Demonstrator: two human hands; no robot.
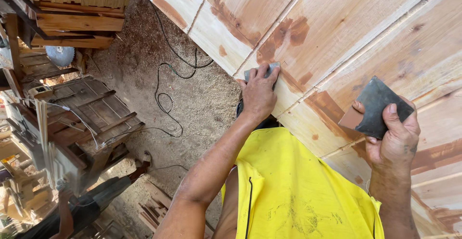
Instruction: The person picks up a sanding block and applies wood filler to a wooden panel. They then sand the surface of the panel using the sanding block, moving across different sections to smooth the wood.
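My left hand [258, 93] presses grey sandpaper pad [262, 69] on wooden panel [346, 32] | right hand [397, 135] pinches dark sandpaper sheet [378, 106]

The broad wooden panel [346, 32] fills the upper right of the frame, its pale boards bare between the left hand [257, 94] at centre and the right hand [397, 135] at right, so that stretch lies open. Above both hands the boards also run free. Lower centre, the yellow shirt [298, 186] blocks the way. Left of the panel, the sawdust floor [202, 104] is open except for a looping black cable [166, 97] (a snag risk), and a cluttered workbench [91, 118] crowds the left edge.
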